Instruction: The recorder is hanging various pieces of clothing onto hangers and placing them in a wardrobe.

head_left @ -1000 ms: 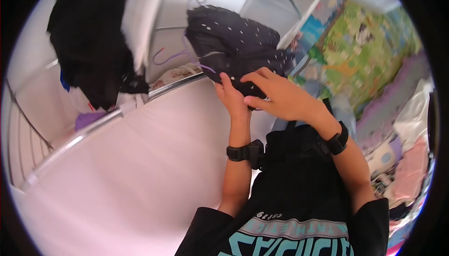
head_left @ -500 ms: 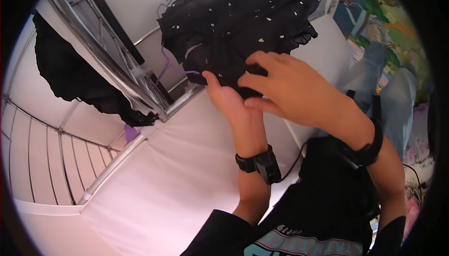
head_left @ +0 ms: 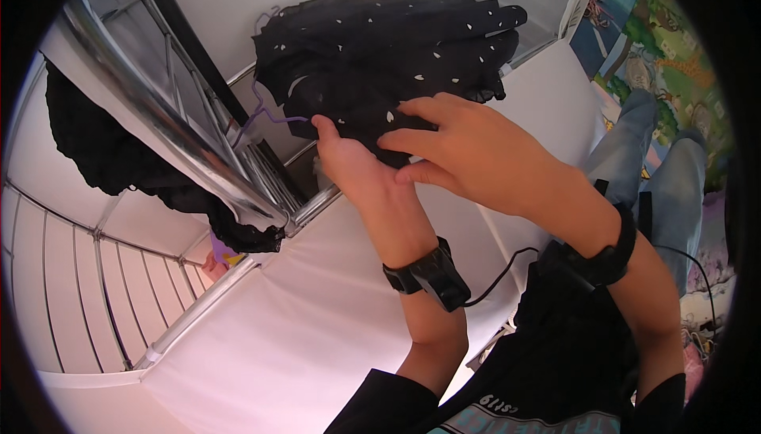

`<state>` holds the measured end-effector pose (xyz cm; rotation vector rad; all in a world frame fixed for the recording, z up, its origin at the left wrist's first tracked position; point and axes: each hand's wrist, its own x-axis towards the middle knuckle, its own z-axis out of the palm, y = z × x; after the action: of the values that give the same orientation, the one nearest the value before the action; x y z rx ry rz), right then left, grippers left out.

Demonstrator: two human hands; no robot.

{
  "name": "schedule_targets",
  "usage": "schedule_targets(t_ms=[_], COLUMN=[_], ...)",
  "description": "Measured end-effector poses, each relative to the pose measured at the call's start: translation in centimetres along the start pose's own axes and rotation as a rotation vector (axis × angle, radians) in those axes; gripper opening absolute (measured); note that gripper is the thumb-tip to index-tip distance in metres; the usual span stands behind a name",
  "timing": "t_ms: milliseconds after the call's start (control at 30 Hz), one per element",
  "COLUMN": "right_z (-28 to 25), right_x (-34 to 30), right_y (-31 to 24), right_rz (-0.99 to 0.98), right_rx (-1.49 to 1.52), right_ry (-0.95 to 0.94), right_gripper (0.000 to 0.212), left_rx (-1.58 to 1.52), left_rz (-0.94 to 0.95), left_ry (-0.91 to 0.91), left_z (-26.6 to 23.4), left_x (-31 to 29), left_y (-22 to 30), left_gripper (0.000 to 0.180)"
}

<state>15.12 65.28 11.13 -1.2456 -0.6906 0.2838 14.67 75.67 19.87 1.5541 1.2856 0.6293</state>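
Note:
A black garment (head_left: 349,69) with small white flecks lies bunched over the white compartment, its ruffled edge to the right. A thin purple clothes hanger (head_left: 265,109) runs into its near left side. My left hand (head_left: 349,160) is under the near edge, thumb up at the hanger's arm; its other fingers are hidden by cloth, and the hand is closed on the garment. Just right of it, my right hand (head_left: 476,149) has curved fingers on the same edge, gripping cloth between thumb and fingers. Both wrists wear black strapped devices.
A shiny metal rail (head_left: 151,109) stands at the left, with another black garment (head_left: 119,141) hanging beside it. Below it is a wire rack (head_left: 99,275). A white padded surface (head_left: 269,323) fills the front. Jeans-clad legs (head_left: 674,172) stand on a patterned mat (head_left: 674,45) at right.
The flecked garment, hanger and my two hands appear shifted left in view, and the garment's far edge sits lower. Both hands keep their places at the near edge. The view itself has shifted.

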Motion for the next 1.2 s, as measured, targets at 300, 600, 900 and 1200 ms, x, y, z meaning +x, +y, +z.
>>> schedule_targets(t_ms=[300, 600, 900, 1200], right_z=[0.8, -24.9, -33.6, -36.3], right_x=[1.0, -23.3, -46.8, -55.0], right_y=[1.3, 3.8, -7.3, -8.8], right_rz=[0.135, 0.758, 1.248, 1.024], right_rx=[-0.152, -0.643, -0.479, -0.584], right_ry=[-0.132, -0.297, -0.083, 0.440], right_gripper=[0.031, 0.030, 0.047, 0.031], left_rx=[-0.046, 0.159, 0.605, 1.068], left_rz=[-0.179, 0.375, 0.068, 0.116], left_ry=[-0.059, 0.116, -1.388, -1.693], left_z=[0.1, -0.3, 2.0, 7.3], left_x=[4.7, -6.5, -17.2, -18.7], left_y=[-1.1, -11.2, -26.2, -24.4], left_gripper=[0.046, 0.031, 0.032, 0.026])
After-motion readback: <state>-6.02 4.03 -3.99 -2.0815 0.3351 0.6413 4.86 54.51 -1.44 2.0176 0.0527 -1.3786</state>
